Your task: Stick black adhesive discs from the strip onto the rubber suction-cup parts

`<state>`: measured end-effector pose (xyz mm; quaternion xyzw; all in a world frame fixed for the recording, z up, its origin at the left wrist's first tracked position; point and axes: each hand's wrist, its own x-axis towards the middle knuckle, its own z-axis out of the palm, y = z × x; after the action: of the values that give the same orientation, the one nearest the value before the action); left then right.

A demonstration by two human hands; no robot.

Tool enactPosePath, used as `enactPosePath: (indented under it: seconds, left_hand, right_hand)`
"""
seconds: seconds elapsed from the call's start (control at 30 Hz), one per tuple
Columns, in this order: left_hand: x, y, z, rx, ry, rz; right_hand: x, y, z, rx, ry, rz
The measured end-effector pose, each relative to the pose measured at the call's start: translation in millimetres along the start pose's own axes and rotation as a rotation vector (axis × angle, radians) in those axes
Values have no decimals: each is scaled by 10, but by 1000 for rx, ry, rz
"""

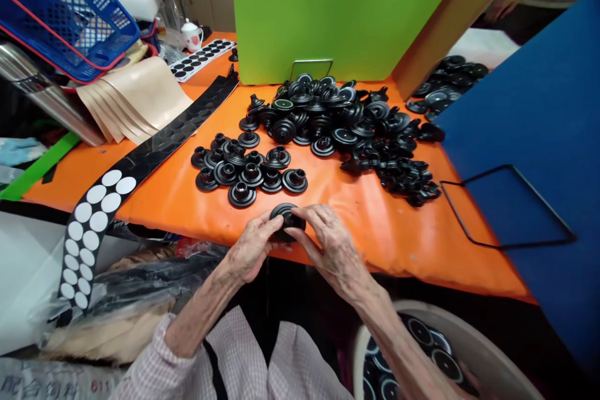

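Both hands meet at the near edge of the orange table (384, 225). My left hand (250, 249) and my right hand (328, 240) pinch one round black rubber part (285, 217) between their fingertips, fingers closed on it. Just beyond lies a cluster of similar black parts (246, 172) set upright in rows. A larger loose heap of black parts (347, 122) lies farther back.
A black backing strip with white round stickers (96, 212) hangs over the table's left edge. A green board (337, 12) stands behind the heap, a blue board (539, 137) with a wire stand at right. A white tub (473, 340) holding black parts sits below right. Another person's arm shows top right.
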<state>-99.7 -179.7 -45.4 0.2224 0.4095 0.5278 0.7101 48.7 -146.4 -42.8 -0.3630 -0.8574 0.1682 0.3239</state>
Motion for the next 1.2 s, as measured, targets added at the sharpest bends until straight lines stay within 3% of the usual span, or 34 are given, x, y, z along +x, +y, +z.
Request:
enactPosePath:
  seconds: [0.13,0.23,0.33,0.47,0.53,0.6,0.63,0.7,0.73,0.77,0.87,0.97,1.1,1.2]
  left_hand:
    - [37,-38,15,-10,27,-2]
    - [72,-33,1,25,53,-13]
    - [93,-36,-1,58,52,-5]
    - [94,-17,37,96,26,-4]
    - [141,98,61,253,-33,-18]
    - [270,336,76,566,-43,63]
    - [371,497,76,764,17,149]
    - [638,860,50,1173,277,343]
    - [796,1036,22,1377,444,382]
    - [961,1191,-13,1568,563,337]
    - [1436,1457,-145,1685,579,261]
    - [1760,1475,-285,1733,526,227]
    - [1897,1453,-418,1751,464,249]
    - [1864,1531,-391,1737,466,307]
  right_hand:
    - [-37,48,136,6,149,108]
    - [-55,67,120,154,86,183]
    - [-40,70,79,230,18,168]
    - [-8,89,76,219,145,202]
    - [29,147,34,298,151,288]
    - [109,266,-52,376,132,401]
    - [171,347,-98,391,135,451]
    - [332,529,-162,366,190,499]
    - [420,618,-168,333,228,498]
    - [504,698,-156,291,261,478]
    - [667,883,-50,131,301,404]
    - [661,1025,15,1,262,366]
    - [523,1277,-187,-265,284,395]
    - [460,1528,-437,-448,287,442]
